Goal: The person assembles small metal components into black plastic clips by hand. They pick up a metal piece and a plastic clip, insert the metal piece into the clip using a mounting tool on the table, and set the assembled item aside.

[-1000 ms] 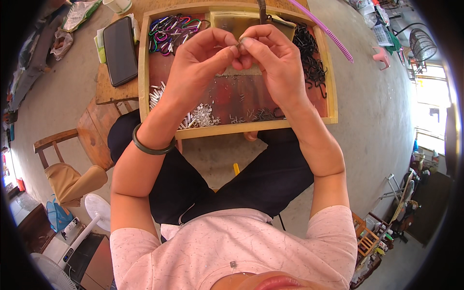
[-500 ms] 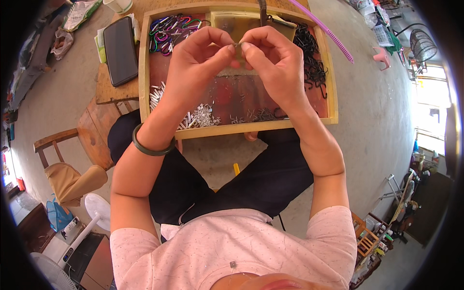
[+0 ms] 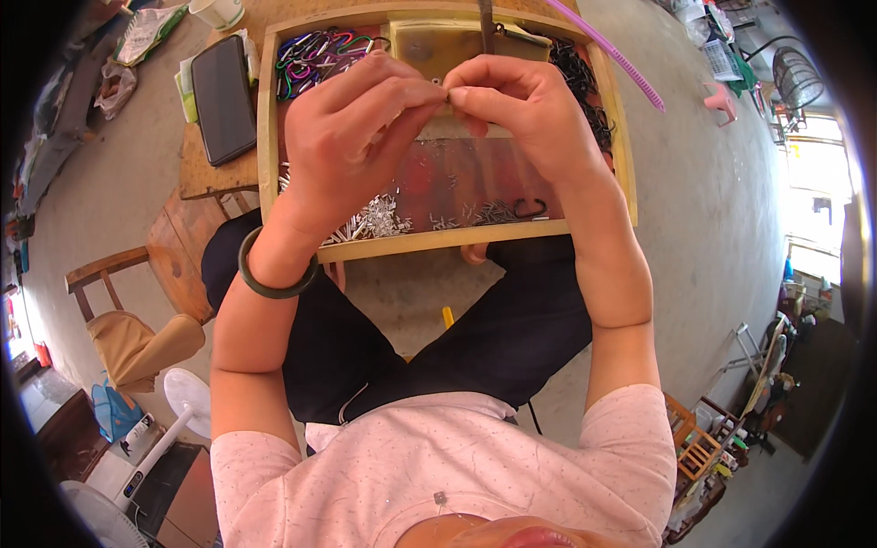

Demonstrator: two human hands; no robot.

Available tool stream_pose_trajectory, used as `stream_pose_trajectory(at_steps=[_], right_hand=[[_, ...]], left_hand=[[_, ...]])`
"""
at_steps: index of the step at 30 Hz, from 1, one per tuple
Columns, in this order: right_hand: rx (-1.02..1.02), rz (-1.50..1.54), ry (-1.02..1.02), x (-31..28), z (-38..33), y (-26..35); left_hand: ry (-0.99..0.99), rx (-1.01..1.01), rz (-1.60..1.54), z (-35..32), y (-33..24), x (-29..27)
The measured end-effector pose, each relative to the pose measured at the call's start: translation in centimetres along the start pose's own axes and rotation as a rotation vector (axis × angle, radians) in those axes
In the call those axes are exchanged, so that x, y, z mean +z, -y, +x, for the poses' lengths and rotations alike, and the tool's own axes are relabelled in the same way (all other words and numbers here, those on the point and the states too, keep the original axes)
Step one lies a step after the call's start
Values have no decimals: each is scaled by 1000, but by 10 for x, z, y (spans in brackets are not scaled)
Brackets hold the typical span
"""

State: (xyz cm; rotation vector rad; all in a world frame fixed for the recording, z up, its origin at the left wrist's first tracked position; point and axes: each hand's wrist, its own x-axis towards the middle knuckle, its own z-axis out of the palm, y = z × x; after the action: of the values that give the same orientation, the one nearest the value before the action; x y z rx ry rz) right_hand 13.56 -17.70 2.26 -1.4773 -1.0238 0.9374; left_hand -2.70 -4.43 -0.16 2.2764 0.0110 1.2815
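My left hand (image 3: 361,128) and my right hand (image 3: 530,105) meet fingertip to fingertip above the middle of a shallow wooden-framed tray (image 3: 457,236). Both are closed in a pinch on something tiny and dark, too small to name. Coloured carabiners (image 3: 315,62) lie in the tray's far left corner, just beyond my left hand. Black hooks (image 3: 574,78) fill the far right side, partly hidden by my right hand. Small silver metal pieces (image 3: 379,219) are heaped near the front edge. Right of them lie small dark pins (image 3: 493,214) and a single black hook (image 3: 530,209).
An upright dark metal bar (image 3: 487,27) rises at the tray's far edge by a yellowish plate (image 3: 434,50). A phone (image 3: 224,100) lies on the wooden table left of the tray, near a paper cup (image 3: 217,11). A purple coiled tube (image 3: 621,59) hangs at the right.
My left hand has turned, its back now facing up and its fingers straighter. My right fingers still pinch at the same spot, with the hand slightly lower.
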Motion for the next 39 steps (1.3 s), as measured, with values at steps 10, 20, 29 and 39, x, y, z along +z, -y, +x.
stream_pose_trajectory(at_steps=[10, 20, 29, 39], right_hand=[[-2, 41, -4, 1, 2, -3], [69, -128, -23, 2, 5, -8], [-665, -594, -232, 21, 2, -6], [-357, -644, -198, 7, 34, 11]], left_hand=[[117, -359, -264, -2, 6, 1], [202, -585, -315, -13, 6, 6], [161, -820, -814, -13, 22, 2], [-33, -750, -620, -10, 26, 9]])
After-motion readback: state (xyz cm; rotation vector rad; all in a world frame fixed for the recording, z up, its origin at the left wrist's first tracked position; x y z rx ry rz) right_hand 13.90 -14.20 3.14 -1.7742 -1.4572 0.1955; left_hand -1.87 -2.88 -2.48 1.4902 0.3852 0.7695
